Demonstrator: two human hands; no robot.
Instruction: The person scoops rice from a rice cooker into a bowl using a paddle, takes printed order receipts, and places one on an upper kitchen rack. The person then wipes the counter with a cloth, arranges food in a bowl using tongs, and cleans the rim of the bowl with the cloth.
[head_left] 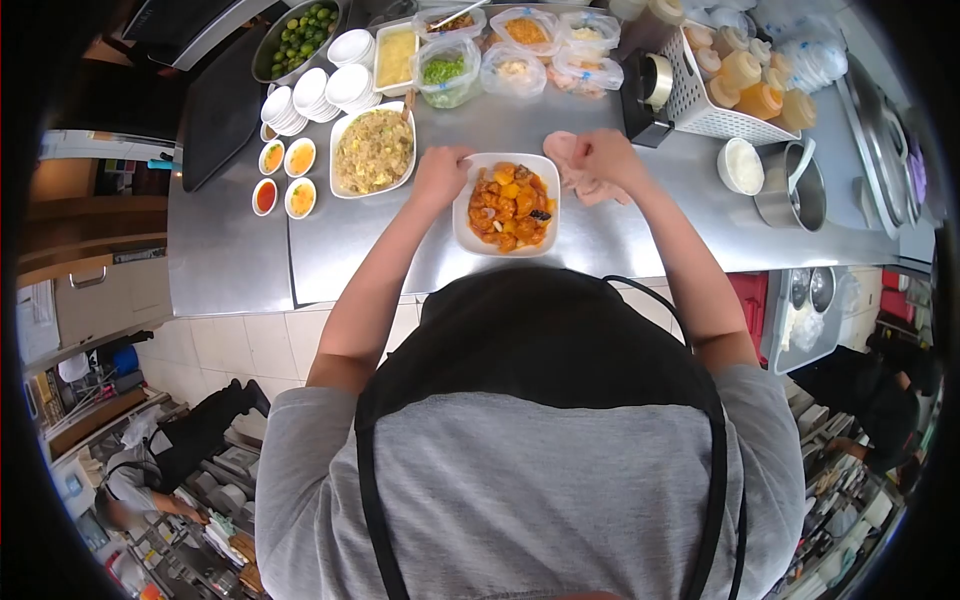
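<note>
A white square bowl of orange-sauced food pieces sits on the steel counter in front of me. At its far left corner, my left hand is closed, with the fingertips pinching the rim. To the right of the bowl lies a crumpled pink cloth. My right hand is closed over the cloth's upper part, its fingertips partly hidden. Left of my left hand stands a white dish of fried rice with a utensil handle at its top corner.
Small sauce cups and stacked white cups stand left. Bagged ingredients line the back. A basket of squeeze bottles, a bowl of rice and a steel pot are right. Other people work behind me.
</note>
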